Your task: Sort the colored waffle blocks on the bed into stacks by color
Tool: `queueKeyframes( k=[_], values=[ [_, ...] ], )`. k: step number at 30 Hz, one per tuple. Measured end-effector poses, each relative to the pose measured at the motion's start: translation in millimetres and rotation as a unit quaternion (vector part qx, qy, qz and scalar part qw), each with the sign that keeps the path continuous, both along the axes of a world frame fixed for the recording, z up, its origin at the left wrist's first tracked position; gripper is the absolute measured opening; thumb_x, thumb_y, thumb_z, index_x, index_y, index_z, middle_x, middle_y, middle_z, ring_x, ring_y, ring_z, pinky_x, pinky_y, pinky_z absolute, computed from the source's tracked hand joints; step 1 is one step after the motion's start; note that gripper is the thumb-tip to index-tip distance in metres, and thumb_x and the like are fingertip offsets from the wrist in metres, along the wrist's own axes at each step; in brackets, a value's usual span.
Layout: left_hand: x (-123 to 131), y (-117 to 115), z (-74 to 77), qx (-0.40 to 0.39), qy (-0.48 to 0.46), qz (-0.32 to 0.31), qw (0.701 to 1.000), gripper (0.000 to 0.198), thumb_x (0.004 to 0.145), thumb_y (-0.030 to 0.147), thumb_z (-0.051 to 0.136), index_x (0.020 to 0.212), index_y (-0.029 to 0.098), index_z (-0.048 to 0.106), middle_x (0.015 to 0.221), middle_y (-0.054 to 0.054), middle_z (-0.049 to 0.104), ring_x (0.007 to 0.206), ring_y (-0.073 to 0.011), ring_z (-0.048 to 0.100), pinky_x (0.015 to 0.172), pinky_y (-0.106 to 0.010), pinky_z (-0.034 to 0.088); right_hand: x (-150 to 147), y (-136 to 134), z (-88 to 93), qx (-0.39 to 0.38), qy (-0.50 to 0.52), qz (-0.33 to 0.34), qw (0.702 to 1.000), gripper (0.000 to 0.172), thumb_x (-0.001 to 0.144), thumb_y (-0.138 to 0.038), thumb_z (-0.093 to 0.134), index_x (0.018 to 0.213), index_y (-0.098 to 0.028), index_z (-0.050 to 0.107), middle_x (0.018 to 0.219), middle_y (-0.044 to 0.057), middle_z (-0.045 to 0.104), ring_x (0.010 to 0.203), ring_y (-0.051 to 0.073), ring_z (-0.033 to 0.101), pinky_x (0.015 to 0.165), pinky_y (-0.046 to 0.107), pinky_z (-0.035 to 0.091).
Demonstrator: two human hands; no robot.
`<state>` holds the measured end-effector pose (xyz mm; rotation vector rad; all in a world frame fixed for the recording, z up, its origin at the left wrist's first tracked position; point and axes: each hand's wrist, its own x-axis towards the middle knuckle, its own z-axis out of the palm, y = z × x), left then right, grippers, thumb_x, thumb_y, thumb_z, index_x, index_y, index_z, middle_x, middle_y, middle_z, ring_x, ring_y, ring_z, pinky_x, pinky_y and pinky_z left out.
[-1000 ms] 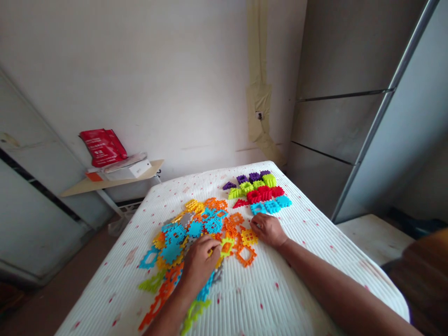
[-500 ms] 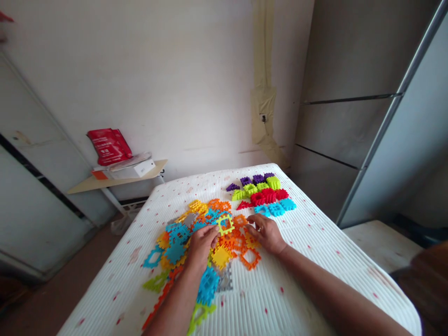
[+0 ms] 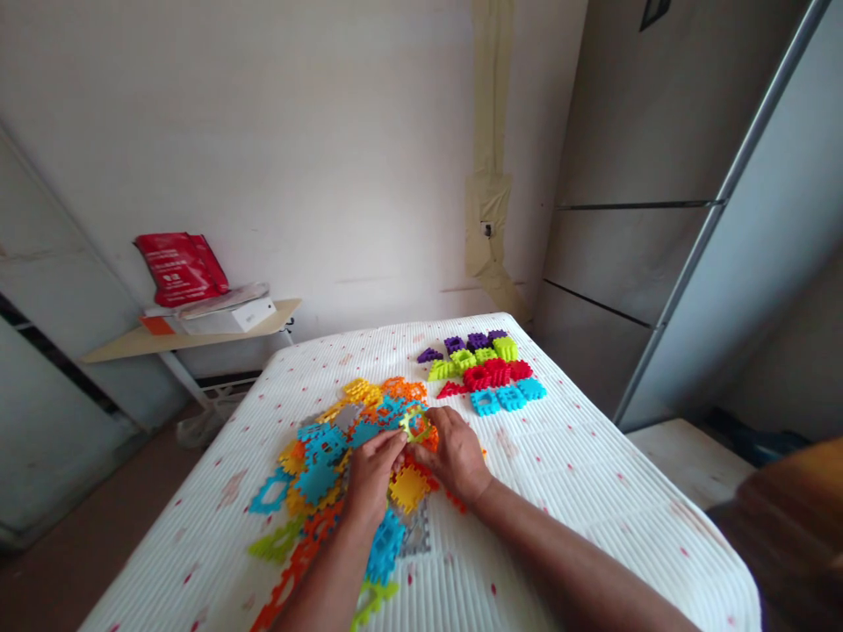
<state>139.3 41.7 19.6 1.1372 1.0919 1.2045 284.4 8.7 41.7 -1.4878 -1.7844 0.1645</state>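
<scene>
Both hands meet over a loose pile of plastic interlocking tiles [image 3: 329, 456] in blue, orange, yellow and green on a white quilted table [image 3: 559, 465]. My left hand [image 3: 372, 474] and my right hand [image 3: 454, 456] pinch the same lime-green square frame tile [image 3: 417, 425] between their fingertips, just above the pile. A yellow tile [image 3: 408, 487] lies under the hands. Beyond them, sorted rows of purple, green, red and blue tiles [image 3: 484, 370] lie flat near the table's far right corner.
A small wooden shelf [image 3: 190, 338] by the wall at left carries a red bag [image 3: 179, 268] and a white box. A grey cabinet [image 3: 659, 219] stands right of the table. A low white surface [image 3: 685, 448] sits beyond the table's right edge.
My left hand lifted the lime-green frame tile out of the pile and carried it right. My right hand left the orange tiles and closed on the same tile.
</scene>
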Motion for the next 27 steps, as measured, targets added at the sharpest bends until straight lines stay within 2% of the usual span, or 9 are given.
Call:
queueKeyframes(
  k=[3, 7, 11, 15, 17, 20, 24, 27],
  values=[
    [-1.6, -1.1, 2.6, -0.009, 0.010, 0.007, 1.000, 0.046, 0.058, 0.048, 0.073, 0.084, 0.011, 0.069, 0.051, 0.003, 0.052, 0.050, -0.0080, 0.042, 0.049, -0.021, 0.033, -0.4, 0.6, -0.2, -0.007, 0.014, 0.016, 1.000, 0.040, 0.076, -0.033, 0.062, 0.113, -0.020, 0.053, 0.096, 0.008, 0.059, 0.087, 0.021, 0.057, 0.076, 0.034, 0.049],
    [-6.0, -4.4, 14.0, -0.015, 0.019, 0.015, 1.000, 0.051, 0.055, 0.051, 0.073, 0.085, 0.011, 0.068, 0.056, 0.001, 0.057, 0.050, -0.0081, 0.043, 0.047, -0.020, 0.032, 4.8, 1.8, -3.7, 0.016, 0.008, 0.057, 0.998, 0.046, 0.077, -0.030, 0.062, 0.120, -0.019, 0.050, 0.103, 0.011, 0.058, 0.096, 0.022, 0.055, 0.084, 0.037, 0.049],
    [-11.1, -5.7, 22.4, -0.022, 0.012, 0.012, 1.000, 0.052, 0.053, 0.049, 0.074, 0.088, 0.012, 0.067, 0.054, 0.003, 0.055, 0.048, -0.0070, 0.041, 0.046, -0.020, 0.030, 11.2, 4.8, -11.1, 0.079, -0.042, 0.124, 0.988, 0.048, 0.081, -0.024, 0.057, 0.127, -0.021, 0.046, 0.113, 0.012, 0.054, 0.105, 0.022, 0.052, 0.089, 0.037, 0.048],
    [-15.1, -5.5, 24.7, -0.031, 0.057, -0.022, 0.998, 0.044, 0.051, 0.044, 0.073, 0.081, 0.012, 0.067, 0.047, 0.005, 0.048, 0.045, -0.0071, 0.038, 0.044, -0.020, 0.027, 13.2, 6.9, -14.2, 0.127, -0.113, 0.163, 0.972, 0.048, 0.082, -0.014, 0.050, 0.129, -0.021, 0.045, 0.117, 0.012, 0.055, 0.106, 0.022, 0.051, 0.088, 0.039, 0.048],
    [-16.4, -5.9, 25.6, -0.023, 0.077, -0.025, 0.996, 0.037, 0.052, 0.042, 0.072, 0.076, 0.013, 0.066, 0.047, 0.005, 0.049, 0.044, -0.0071, 0.038, 0.044, -0.020, 0.027, 12.7, 6.4, -13.1, 0.136, -0.122, 0.158, 0.970, 0.046, 0.082, -0.011, 0.046, 0.127, -0.021, 0.047, 0.118, 0.012, 0.055, 0.106, 0.022, 0.052, 0.088, 0.040, 0.047],
    [-17.0, -6.7, 26.7, -0.014, 0.081, -0.014, 0.996, 0.029, 0.055, 0.040, 0.069, 0.068, 0.015, 0.062, 0.046, 0.005, 0.049, 0.041, -0.0063, 0.037, 0.043, -0.020, 0.025, 11.3, 3.6, -10.2, 0.131, -0.074, 0.115, 0.982, 0.040, 0.084, -0.012, 0.045, 0.123, -0.020, 0.050, 0.119, 0.012, 0.055, 0.107, 0.022, 0.052, 0.091, 0.040, 0.046],
    [-15.8, -6.6, 25.0, -0.017, 0.051, 0.013, 0.998, 0.028, 0.055, 0.040, 0.069, 0.065, 0.016, 0.058, 0.045, 0.006, 0.048, 0.040, -0.0063, 0.038, 0.042, -0.019, 0.025, 8.2, -1.6, -6.2, 0.094, 0.024, 0.059, 0.993, 0.025, 0.085, -0.022, 0.050, 0.108, -0.021, 0.055, 0.103, 0.009, 0.060, 0.095, 0.020, 0.057, 0.083, 0.035, 0.050],
    [-13.8, -5.6, 21.6, -0.011, 0.031, 0.021, 0.999, 0.029, 0.056, 0.041, 0.070, 0.066, 0.016, 0.058, 0.045, 0.006, 0.049, 0.042, -0.0068, 0.039, 0.042, -0.019, 0.027, 2.9, -3.2, -3.8, 0.079, 0.023, 0.051, 0.995, 0.025, 0.082, -0.031, 0.056, 0.104, -0.020, 0.055, 0.098, 0.009, 0.060, 0.090, 0.021, 0.058, 0.079, 0.035, 0.050]
  ],
)
